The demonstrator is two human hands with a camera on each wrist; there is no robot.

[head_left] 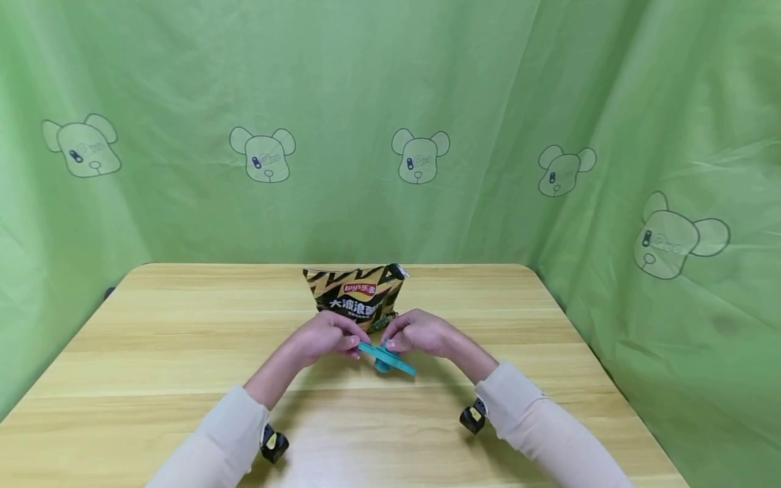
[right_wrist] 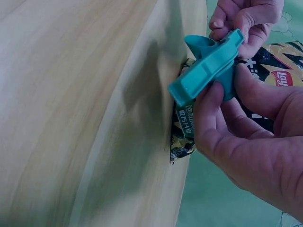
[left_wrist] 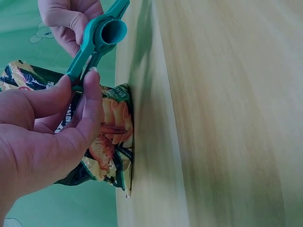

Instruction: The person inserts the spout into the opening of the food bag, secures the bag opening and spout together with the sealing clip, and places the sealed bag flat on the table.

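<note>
A teal bag clip with a round pour spout (head_left: 388, 357) is held in the air between both hands, just in front of a standing bag of Lay's chips (head_left: 358, 290). My left hand (head_left: 332, 333) pinches one end of the clip between thumb and fingers. In the left wrist view, the clip's two arms (left_wrist: 87, 54) part slightly near that pinch, and the flared mouth of the spout (left_wrist: 114, 32) faces outward. My right hand (head_left: 422, 333) grips the round part at the clip's middle; in the right wrist view its thumb and fingers hold the clip (right_wrist: 208, 66) from behind.
The chip bag stands near the back of a light wooden table (head_left: 183, 318). A green curtain (head_left: 342, 81) with bear-head drawings surrounds the table's back and sides. Small black wrist devices (head_left: 274, 444) hang under both sleeves.
</note>
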